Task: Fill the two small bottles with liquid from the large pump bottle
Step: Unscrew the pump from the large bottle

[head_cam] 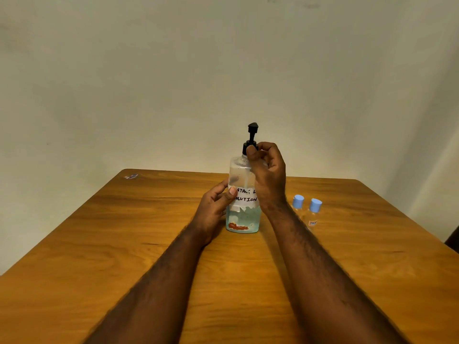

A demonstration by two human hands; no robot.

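Here the pump bottle [243,194] is gripped at its body by the left hand [214,211] and pinched at its black collar [249,147] by the right hand [269,175], upright on the table [124,244]

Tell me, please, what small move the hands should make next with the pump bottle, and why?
Probably twist the black pump collar loose: the right hand pinches it while the left hand steadies the pump bottle. Both small bottles are capped, so pumping can wait.
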